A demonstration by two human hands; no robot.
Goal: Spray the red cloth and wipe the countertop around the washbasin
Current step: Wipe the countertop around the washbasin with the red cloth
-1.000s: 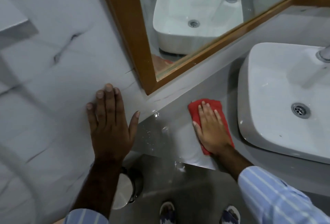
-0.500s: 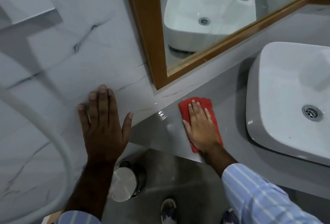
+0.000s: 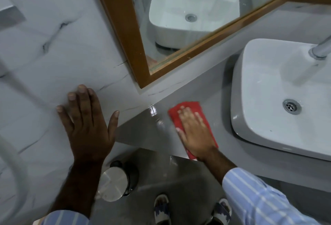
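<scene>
The red cloth (image 3: 190,108) lies flat on the grey countertop (image 3: 143,131), left of the white washbasin (image 3: 265,88). My right hand (image 3: 195,131) presses flat on the cloth with fingers spread, covering its middle. My left hand (image 3: 87,126) is spread flat against the marble wall, holding nothing. The countertop left of the cloth shines wet. No spray bottle is in view.
A wooden-framed mirror (image 3: 125,33) rises above the counter's back edge. A chrome tap (image 3: 320,50) stands at the basin's far side. Below the counter a steel pedal bin (image 3: 114,180) sits on the floor near my feet (image 3: 162,206). A white hose (image 3: 16,162) curves at the left.
My right hand and the cloth have stayed on the counter left of the basin, shifting only slightly. The camera view has swung about. My left hand stays on the wall.
</scene>
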